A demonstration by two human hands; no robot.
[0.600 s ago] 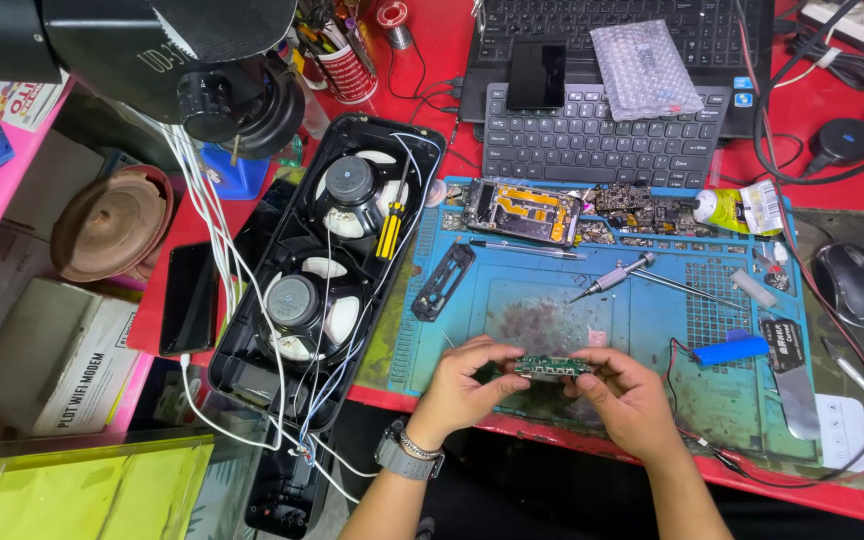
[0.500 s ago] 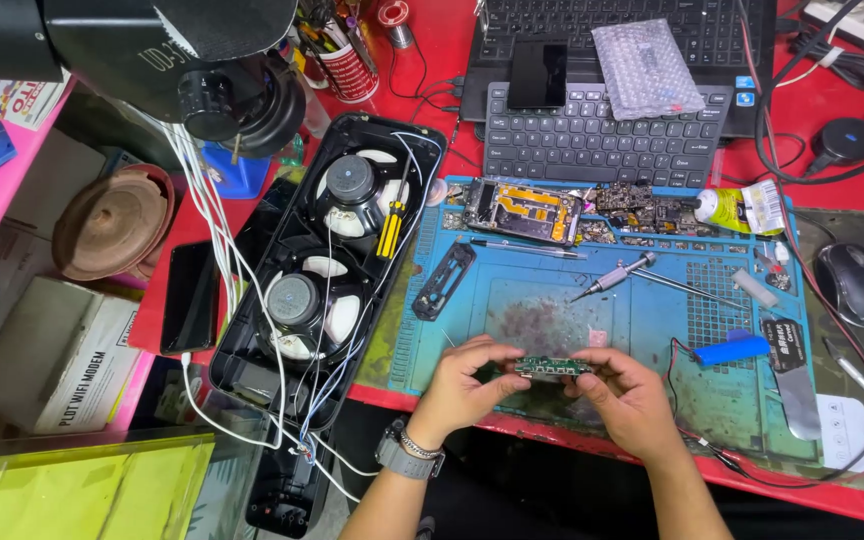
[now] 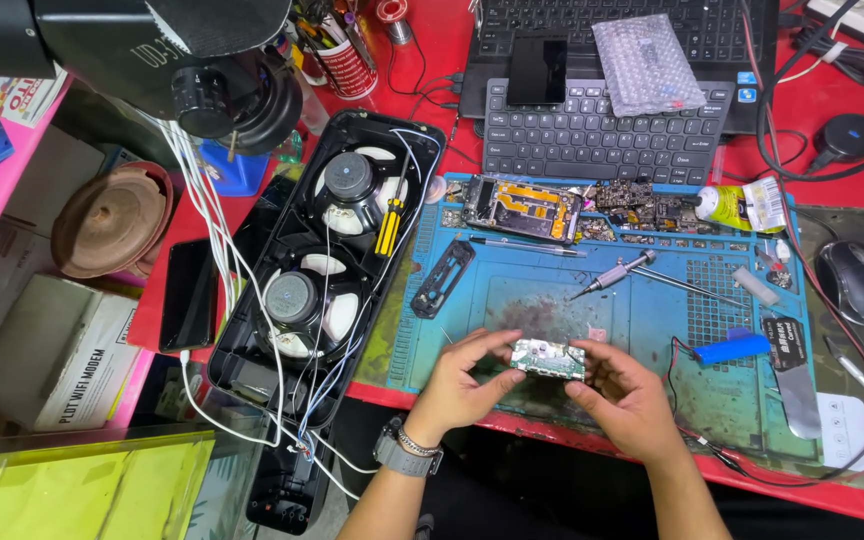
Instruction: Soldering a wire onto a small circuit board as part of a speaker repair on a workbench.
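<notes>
head view: only camera, looks down on a red bench with a blue work mat (image 3: 552, 300)
left hand (image 3: 457, 385): fingers pinch the left end of a small circuit board (image 3: 548, 359), thumb on the near edge
right hand (image 3: 632, 395): fingertips pinch the right end of the same board, thumb underneath, can't see the contact there
grip state: both hands closed on the board, narrow pinch, board held between them just above the mat's near edge
board: small, pale green-white, roughly level, long side running left to right
wristwatch (image 3: 407, 450): on the left wrist, metal bracelet beside it
left of the grip: open black speaker box (image 3: 327, 250) with two round drivers, white and blue wires trailing out its near end, yellow-handled screwdriver (image 3: 390, 222) lying inside
beyond the grip: black plastic strip (image 3: 443, 279) on the mat, precision screwdriver (image 3: 612, 275) up and right of the board, opened phone chassis (image 3: 522, 208) at the mat's far edge
right of the grip: blue battery cell (image 3: 730, 349) with red and black leads, near the right hand but not touching
far right: black mouse (image 3: 857, 282), well apart
far side: black keyboard (image 3: 592, 130) with a phone (image 3: 537, 70) and a bubble-wrap bag (image 3: 647, 62) on it
far left: dark phone (image 3: 190, 295) flat on the bench beside the speaker box
</notes>
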